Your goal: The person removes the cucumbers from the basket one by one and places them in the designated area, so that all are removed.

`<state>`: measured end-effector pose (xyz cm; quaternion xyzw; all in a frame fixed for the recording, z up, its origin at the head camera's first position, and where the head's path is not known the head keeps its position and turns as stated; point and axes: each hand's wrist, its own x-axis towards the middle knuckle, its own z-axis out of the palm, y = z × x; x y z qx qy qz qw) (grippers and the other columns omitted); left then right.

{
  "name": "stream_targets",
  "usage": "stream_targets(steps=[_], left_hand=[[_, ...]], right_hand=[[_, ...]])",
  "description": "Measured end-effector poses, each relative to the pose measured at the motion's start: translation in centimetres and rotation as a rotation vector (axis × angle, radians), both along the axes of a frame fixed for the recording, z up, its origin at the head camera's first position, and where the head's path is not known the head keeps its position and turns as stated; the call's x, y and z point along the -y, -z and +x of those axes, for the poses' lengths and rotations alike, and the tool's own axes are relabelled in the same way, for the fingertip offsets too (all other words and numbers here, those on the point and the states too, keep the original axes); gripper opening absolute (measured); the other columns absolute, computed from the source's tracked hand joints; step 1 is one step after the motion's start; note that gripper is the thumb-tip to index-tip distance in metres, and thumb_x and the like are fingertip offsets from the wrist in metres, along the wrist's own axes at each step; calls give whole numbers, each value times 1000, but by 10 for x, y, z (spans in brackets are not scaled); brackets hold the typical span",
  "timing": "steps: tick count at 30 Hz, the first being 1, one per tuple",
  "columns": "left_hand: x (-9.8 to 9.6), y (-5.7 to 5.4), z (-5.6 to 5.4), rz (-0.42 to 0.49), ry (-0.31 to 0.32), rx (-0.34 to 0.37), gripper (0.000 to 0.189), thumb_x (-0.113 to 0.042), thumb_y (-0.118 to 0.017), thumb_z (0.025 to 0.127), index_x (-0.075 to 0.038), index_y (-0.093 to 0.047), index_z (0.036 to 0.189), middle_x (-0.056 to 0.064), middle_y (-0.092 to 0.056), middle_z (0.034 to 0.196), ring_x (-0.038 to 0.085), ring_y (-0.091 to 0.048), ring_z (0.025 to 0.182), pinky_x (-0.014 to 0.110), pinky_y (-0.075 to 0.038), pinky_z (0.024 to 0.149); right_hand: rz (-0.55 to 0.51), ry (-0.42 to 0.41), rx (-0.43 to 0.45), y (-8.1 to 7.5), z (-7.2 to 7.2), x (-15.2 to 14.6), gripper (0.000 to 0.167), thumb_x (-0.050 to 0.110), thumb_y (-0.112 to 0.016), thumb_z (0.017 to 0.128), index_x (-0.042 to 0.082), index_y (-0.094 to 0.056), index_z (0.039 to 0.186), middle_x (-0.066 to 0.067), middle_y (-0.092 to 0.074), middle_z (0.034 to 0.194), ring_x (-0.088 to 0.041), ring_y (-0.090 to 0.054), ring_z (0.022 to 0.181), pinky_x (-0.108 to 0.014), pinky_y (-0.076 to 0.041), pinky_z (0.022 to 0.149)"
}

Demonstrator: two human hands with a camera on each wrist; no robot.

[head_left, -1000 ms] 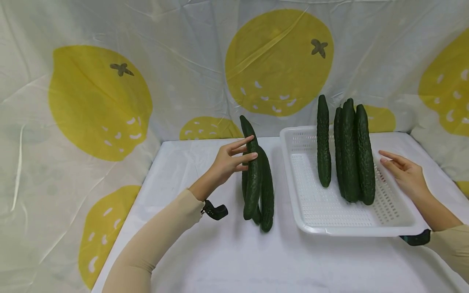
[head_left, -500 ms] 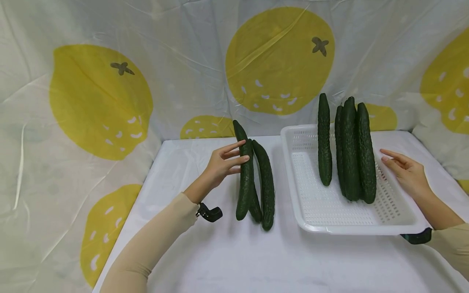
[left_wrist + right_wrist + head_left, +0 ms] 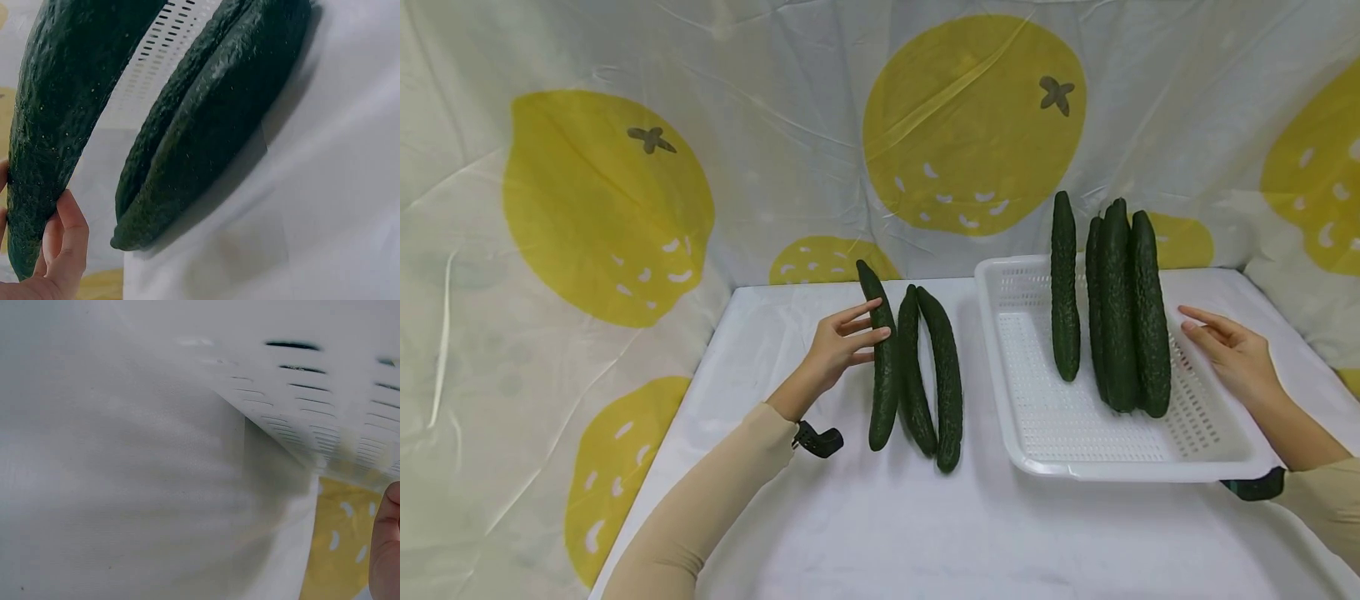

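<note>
In the head view my left hand (image 3: 837,346) holds a dark green cucumber (image 3: 883,383) between thumb and fingers near its upper part, left of two other cucumbers. Those two, a curved cucumber (image 3: 914,375) and another cucumber (image 3: 947,379), lie side by side on the white table. The left wrist view shows the held cucumber (image 3: 59,100) raised apart from the pair (image 3: 206,119). My right hand (image 3: 1231,354) is at the right rim of a white plastic basket (image 3: 1138,473), fingers loosely extended. Its thumb (image 3: 386,550) appears beside the basket's slotted outer wall in the right wrist view.
Inside the basket, one cucumber (image 3: 1064,292) stands apart on the left, and several more (image 3: 1120,325) are bunched to its right. Behind the white-covered table (image 3: 925,533) hangs a lemon-print cloth (image 3: 775,150), which also covers the left side.
My left hand has moved left with its cucumber, away from the other two. Those two now show fully, with a gap between them. My right hand and the basket stay in place.
</note>
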<state>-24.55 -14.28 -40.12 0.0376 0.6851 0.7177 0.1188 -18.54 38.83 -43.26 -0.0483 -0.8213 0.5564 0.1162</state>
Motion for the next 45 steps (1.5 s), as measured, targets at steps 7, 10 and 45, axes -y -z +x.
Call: stream_targets(steps=[7,10,45], left_hand=[[8,10,-5,-11,-9,9,56,-5,-74,91,-17,-58,143,19,-44,146,33,-57,123,44,-58,87],[11,15,-6,-17,-20,8,56,-4,-74,91,-16,-57,143,21,-44,146,34,-56,124,44,-58,86],[15,50,-29,7,-7,83,59,-1,-74,90,-11,-55,145,22,-41,148,26,-71,88,40,-60,78]], right_hand=[[10,4,-16,-1,0,0,36,19,-63,100,35,-67,132,24,-61,75,5,-43,84,-10,-31,70],[17,7,-19,0,-1,0,36,19,-63,100,35,-67,132,24,-61,75,4,-43,84,-10,-31,70],[-4,3,-6,1,0,-1,36,20,-63,101,35,-66,133,24,-60,75,4,-42,85,-13,-29,72]])
